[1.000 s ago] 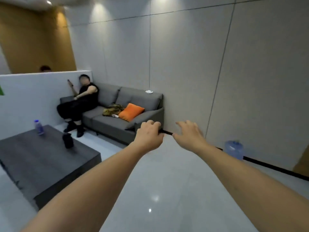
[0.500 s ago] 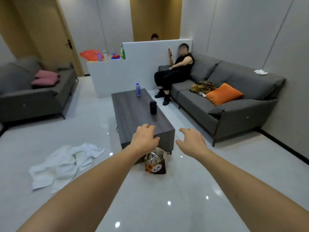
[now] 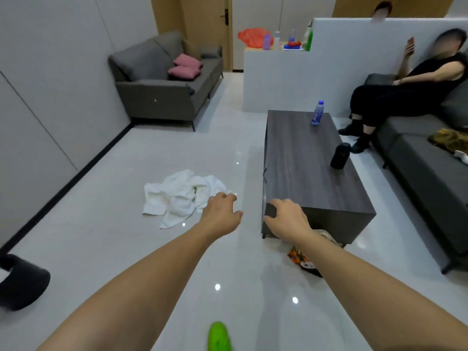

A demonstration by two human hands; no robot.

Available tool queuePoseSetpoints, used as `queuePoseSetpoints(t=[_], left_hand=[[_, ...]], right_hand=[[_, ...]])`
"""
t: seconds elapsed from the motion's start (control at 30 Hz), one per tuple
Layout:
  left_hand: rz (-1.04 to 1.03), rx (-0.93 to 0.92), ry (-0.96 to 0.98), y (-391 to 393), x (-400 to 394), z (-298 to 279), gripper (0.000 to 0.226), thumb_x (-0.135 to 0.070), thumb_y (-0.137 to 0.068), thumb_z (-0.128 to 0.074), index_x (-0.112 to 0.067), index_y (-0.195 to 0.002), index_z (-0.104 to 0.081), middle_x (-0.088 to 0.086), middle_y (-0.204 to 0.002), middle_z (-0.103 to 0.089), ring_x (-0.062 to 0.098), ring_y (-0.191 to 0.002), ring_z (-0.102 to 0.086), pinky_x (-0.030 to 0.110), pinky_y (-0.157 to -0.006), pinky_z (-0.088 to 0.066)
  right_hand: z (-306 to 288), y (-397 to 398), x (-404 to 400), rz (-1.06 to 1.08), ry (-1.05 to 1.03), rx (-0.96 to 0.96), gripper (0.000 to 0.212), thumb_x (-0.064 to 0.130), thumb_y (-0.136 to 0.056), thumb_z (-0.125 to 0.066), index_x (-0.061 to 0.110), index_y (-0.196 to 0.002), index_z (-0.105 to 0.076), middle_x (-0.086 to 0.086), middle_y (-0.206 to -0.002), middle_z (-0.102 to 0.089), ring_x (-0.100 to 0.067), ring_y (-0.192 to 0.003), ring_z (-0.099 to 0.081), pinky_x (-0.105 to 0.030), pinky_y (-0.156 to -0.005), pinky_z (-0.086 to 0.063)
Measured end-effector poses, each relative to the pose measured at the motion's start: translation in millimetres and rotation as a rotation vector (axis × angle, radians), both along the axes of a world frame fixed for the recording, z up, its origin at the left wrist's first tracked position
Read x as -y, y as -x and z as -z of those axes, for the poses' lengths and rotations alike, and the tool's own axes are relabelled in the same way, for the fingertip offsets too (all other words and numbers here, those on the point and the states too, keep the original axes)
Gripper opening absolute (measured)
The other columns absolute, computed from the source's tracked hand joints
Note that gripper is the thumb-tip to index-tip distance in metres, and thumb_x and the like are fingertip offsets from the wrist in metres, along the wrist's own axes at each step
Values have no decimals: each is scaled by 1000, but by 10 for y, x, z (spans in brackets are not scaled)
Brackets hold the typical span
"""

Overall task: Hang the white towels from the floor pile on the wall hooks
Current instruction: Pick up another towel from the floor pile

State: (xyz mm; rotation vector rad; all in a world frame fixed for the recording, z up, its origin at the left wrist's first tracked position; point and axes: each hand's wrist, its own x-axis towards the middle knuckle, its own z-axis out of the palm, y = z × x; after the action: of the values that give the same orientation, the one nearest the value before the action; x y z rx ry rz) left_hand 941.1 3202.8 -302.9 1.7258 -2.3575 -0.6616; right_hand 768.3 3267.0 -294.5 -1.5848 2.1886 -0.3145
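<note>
A crumpled pile of white towels (image 3: 181, 195) lies on the glossy floor, left of the coffee table. Both my arms stretch forward, high above the floor. My left hand (image 3: 221, 215) shows just right of the pile in the picture, fingers loosely curled, holding nothing. My right hand (image 3: 286, 220) appears in front of the coffee table's near corner, fingers loosely bent and empty. No wall hooks are in view.
A dark wood coffee table (image 3: 311, 178) holds a water bottle (image 3: 317, 113) and a black cylinder (image 3: 340, 155). A small printed bag (image 3: 302, 259) sits on the floor under my right forearm. Grey sofas stand far left (image 3: 162, 82) and right (image 3: 428, 178), a person sitting on the right one. A black object (image 3: 21, 283) lies at lower left.
The view has swung left from the wall and right sofa toward the room's middle. The towel pile now sits near the centre, closer to my hands. Both hands stay empty.
</note>
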Motion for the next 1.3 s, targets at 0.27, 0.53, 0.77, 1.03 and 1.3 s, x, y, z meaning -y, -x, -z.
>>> queuePoseSetpoints(t=[0.27,0.53,0.77,1.03,1.3], left_hand=[[-207,-8,-156,-1016,1244,550,53,-39,-94,-56,-16,-141,-48,8,-144,-44,27,-132,-42,39,-105,-41],[-404,-90,-222,-1552,2301,810,50,-35,-96,-55,-15,-142,-47,9,-143,-47,27,-129,-46,35,-101,-42],[-533,-78,-288,-1750,3357,1194,50,-35,-95,-54,-17,-141,-47,8,-140,-48,28,-126,-48,35,-99,-42],[-698,-26,-424,-1786,4736,1540,50,-36,-95,-55,-17,-141,-47,8,-139,-50,27,-125,-49,34,-99,-40],[-862,-133,-475,-1833,5812,2014,46,-30,-95,-58,-16,-138,-52,7,-134,-55,21,-113,-56,25,-90,-37]], right_hand=[[491,-899,1562,-112,-146,67,58,39,-92,-57,18,-145,-45,-10,-141,-49,-31,-126,-49,-43,-102,-46],[819,-1382,2839,-229,-254,71,59,38,-92,-57,19,-146,-44,-9,-142,-48,-30,-125,-51,-41,-103,-45],[1293,-1546,4214,-334,-332,85,62,41,-89,-59,21,-146,-45,-10,-146,-48,-31,-133,-46,-38,-108,-41],[1856,-1475,5834,-360,-495,176,62,39,-91,-59,18,-147,-45,-6,-140,-55,-26,-131,-49,-34,-101,-45],[2390,-1516,6977,-361,-610,169,59,38,-91,-59,16,-145,-47,-8,-141,-55,-26,-131,-49,-33,-104,-42]])
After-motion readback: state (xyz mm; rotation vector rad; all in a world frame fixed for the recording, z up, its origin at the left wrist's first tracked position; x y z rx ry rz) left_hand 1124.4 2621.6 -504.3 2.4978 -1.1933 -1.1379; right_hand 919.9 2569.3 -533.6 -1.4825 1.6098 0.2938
